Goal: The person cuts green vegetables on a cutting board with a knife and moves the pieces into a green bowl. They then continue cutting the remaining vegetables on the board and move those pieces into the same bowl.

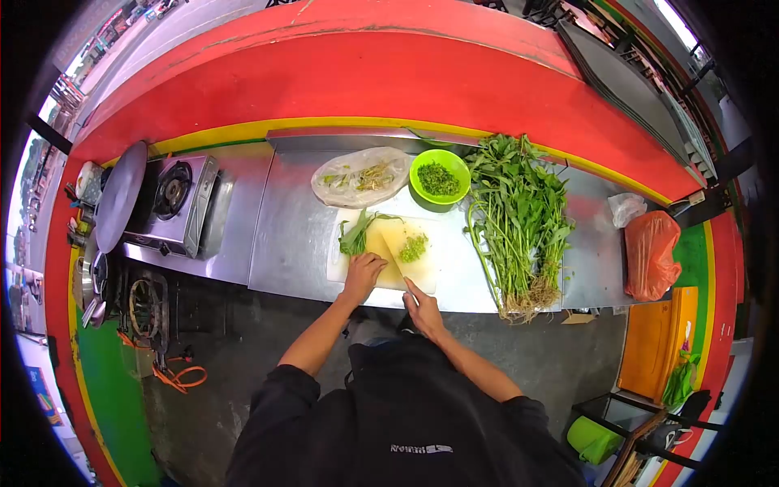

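Observation:
On the white cutting board [339, 264], my left hand [365, 274] has its fingers curled at the lower end of a small bunch of leafy greens [355, 237]. The fingertips partly hide what they press on. My right hand [423, 310] is closed round the handle of a knife [394, 253], whose blade points away from me across the board. Just right of the blade lies a small heap of chopped green pieces [413, 248]. Behind the board, a lime-green bowl [441, 203] contains finely chopped greens [438, 179].
Left of the bowl is a clear plastic bag [329, 191] with stems and trimmings. A large bundle of rooted leafy greens [523, 219] lies to the right. Farther right sits a red plastic bag [652, 256]. A gas stove [172, 199] and a wok [122, 197] stand at left.

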{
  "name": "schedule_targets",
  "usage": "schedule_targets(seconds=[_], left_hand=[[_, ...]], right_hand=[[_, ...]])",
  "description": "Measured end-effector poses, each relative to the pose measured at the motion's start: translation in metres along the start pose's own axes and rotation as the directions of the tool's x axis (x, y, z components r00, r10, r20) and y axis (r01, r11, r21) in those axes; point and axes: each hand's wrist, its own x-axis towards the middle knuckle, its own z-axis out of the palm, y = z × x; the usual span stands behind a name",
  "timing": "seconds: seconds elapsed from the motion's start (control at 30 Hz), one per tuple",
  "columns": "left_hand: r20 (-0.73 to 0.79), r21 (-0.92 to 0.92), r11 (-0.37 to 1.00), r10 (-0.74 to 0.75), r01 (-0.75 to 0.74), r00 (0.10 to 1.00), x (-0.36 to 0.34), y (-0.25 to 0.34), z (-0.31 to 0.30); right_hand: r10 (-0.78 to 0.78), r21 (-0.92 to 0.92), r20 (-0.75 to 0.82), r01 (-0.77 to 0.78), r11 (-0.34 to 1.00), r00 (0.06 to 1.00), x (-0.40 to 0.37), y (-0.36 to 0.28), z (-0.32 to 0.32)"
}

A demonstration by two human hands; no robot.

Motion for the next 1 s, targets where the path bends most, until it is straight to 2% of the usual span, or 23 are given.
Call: schedule_targets(seconds=[0.07, 0.1, 0.23, 0.3, 0.6, 0.73, 0.93, 1.0], left_hand=[[-0.003, 0.027, 1.000, -0.002, 0.003, 1.000, -0.002, -0.001, 0.003], [-0.001, 0.034, 0.999, 0.000, 0.000, 1.000, -0.002, -0.002, 0.003], [-0.028, 0.047, 0.998, 0.031, -0.030, 0.999, -0.002, -0.002, 0.000], [-0.035, 0.040, 0.999, 0.032, -0.031, 0.999, -0.001, -0.001, 0.000], [-0.032, 0.042, 0.999, 0.030, -0.028, 0.999, -0.001, -0.003, 0.000], [-0.012, 0.048, 0.999, 0.021, -0.020, 1.000, -0.001, 0.000, -0.004], [0.047, 0.070, 0.997, 0.028, -0.031, 0.999, -0.005, -0.005, -0.003], [0.009, 0.106, 0.992, 0.060, -0.061, 0.998, -0.004, -0.005, 0.000]], right_hand=[[0.133, 0.034, 0.033, -0.134, 0.990, 0.991, -0.003, -0.013, -0.008], [0.059, 0.044, -0.013, -0.058, 0.997, 0.998, -0.003, -0.009, -0.006], [0.044, 0.078, 0.002, -0.044, 0.996, 0.999, -0.006, 0.004, -0.002], [-0.053, 0.052, -0.020, 0.054, 0.997, 0.998, -0.009, 0.006, -0.001], [0.075, 0.056, 0.116, -0.082, 0.995, 0.990, -0.015, 0.005, -0.006], [-0.025, 0.035, 0.063, 0.022, 0.999, 0.998, -0.014, 0.009, -0.002], [0.004, -0.025, 0.081, -0.002, 1.000, 0.997, -0.006, 0.006, -0.001], [0.083, -0.066, 0.112, -0.076, 0.995, 0.990, 0.001, 0.004, 0.001]])
